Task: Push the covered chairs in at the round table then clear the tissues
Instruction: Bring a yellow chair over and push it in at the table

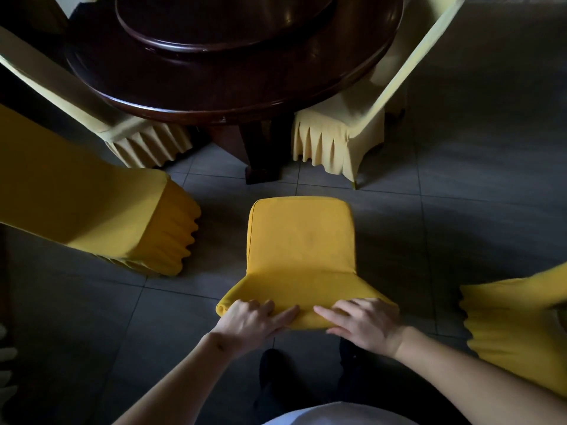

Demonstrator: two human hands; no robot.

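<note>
Left hand [253,319] and right hand [365,322] resting palms-down on yellow covered chair [302,250] backrest top, fingers extended, probably pressing not clutching; grip loose. Chair standing apart from tabletop [129,96] edge.

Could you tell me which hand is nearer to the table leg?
Left. The left hand rests on the chair back almost straight below the table leg. The right hand rests on the same chair back but further right, so it is farther away.
</note>
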